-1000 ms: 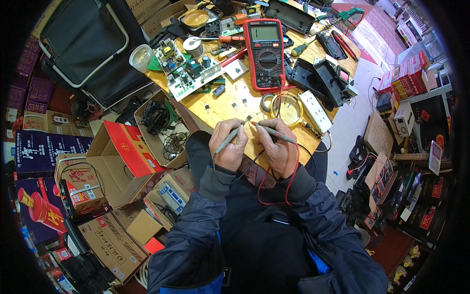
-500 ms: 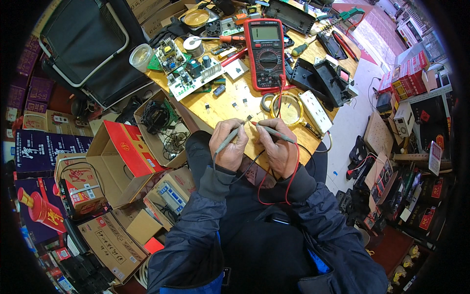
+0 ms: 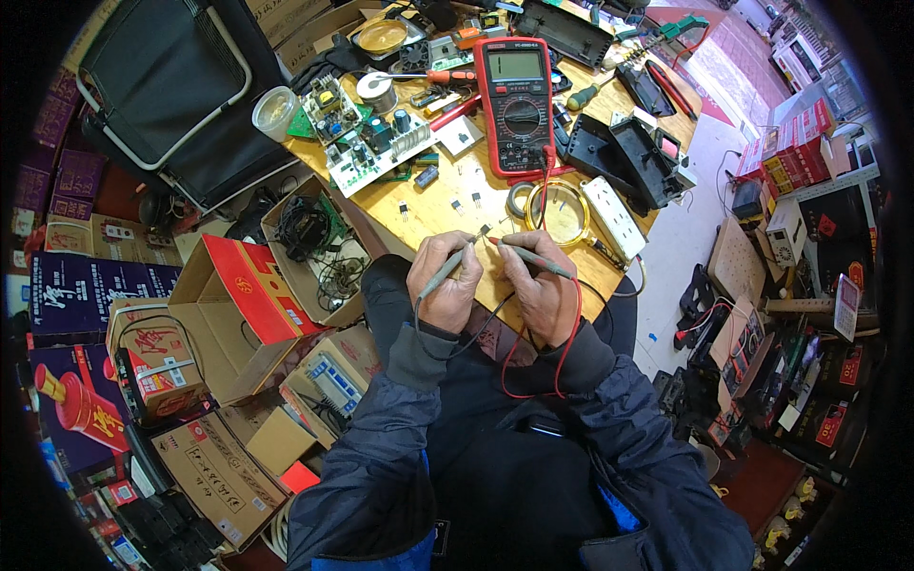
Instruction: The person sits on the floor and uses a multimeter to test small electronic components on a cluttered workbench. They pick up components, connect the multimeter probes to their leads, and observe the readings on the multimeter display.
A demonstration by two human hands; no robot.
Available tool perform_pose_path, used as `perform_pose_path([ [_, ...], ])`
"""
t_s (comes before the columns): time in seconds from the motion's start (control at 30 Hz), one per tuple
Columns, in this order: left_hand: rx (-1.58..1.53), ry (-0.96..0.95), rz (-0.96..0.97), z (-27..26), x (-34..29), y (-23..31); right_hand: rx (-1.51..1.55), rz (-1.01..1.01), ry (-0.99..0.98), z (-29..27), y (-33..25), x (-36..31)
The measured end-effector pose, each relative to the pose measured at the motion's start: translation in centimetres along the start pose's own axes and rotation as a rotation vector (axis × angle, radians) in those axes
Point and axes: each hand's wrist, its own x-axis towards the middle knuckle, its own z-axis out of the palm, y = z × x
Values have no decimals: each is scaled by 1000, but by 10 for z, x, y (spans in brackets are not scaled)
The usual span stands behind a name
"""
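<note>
My left hand (image 3: 445,282) is closed round a grey test probe (image 3: 442,271) with a black lead. In my right hand (image 3: 540,295) is a second test probe (image 3: 535,259), joined to a red lead. Both probe tips meet near a small black transistor (image 3: 484,230) between my fingertips; exactly which legs they touch is too small to tell. Beyond my hands stands a red multimeter (image 3: 521,107), its display lit, with leads plugged in at its lower edge. Several similar transistors (image 3: 404,208) lie on the wooden table (image 3: 433,219) just past my hands.
Left on the table are circuit boards (image 3: 381,143) and a solder spool (image 3: 377,90). Right of the meter are a yellow ring (image 3: 558,211), a white power strip (image 3: 612,217) and a black casing (image 3: 628,157). Open cardboard boxes (image 3: 249,314) stand at my left, a chair (image 3: 171,86) beyond them.
</note>
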Motion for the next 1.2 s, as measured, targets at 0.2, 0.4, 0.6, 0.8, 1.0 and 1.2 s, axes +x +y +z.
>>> perform_pose_path([
  [0.2, -17, 10, -4, 1, 0, -1, 7, -4, -1, 0, 1, -1],
  [0.4, -10, 14, 31, 0, 0, -3, 36, 3, -10, -2, 5, -2],
  [0.6, -403, 55, -174, -7, 2, -2, 197, -60, 0, -5, -2, -6],
  [0.8, -376, 40, -156, -8, -6, -5, -407, -636, -147, -15, -10, 40],
  [1.0, -317, 65, -145, -9, -4, -9, -735, -841, -333, -9, -3, 64],
  [1.2, -335, 74, -156, -13, -3, -6, -715, -810, -289, -23, -20, 58],
])
